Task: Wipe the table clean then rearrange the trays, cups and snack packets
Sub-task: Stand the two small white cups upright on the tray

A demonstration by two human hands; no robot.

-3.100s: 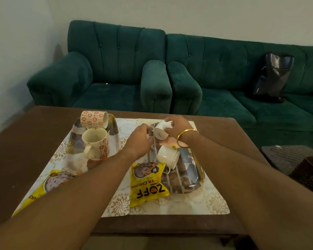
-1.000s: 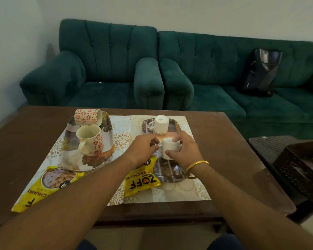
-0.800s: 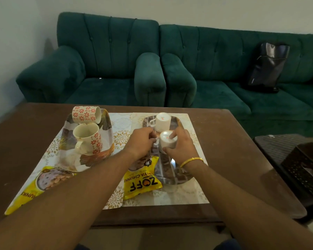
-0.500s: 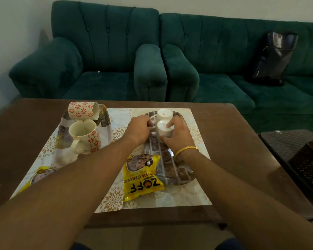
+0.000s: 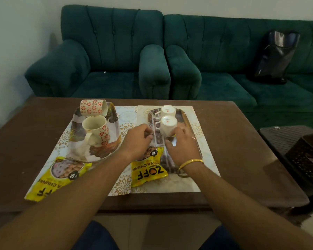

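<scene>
Both hands have released the near white cup [image 5: 168,126], which they gripped together half a second ago. It stands inverted on the mirrored tray [image 5: 183,121], right of frame centre, just in front of the second inverted white cup [image 5: 168,110]. The left hand [image 5: 140,141] has drawn back toward the lower frame, fingers loosely curled and empty. The right hand [image 5: 183,147] has relaxed fingers, tips just beside the cup's rim; contact cannot be determined. A yellow snack packet [image 5: 148,172] lies on the worktop [image 5: 242,150] between the forearms, overlapping the tray's near-left edge.
</scene>
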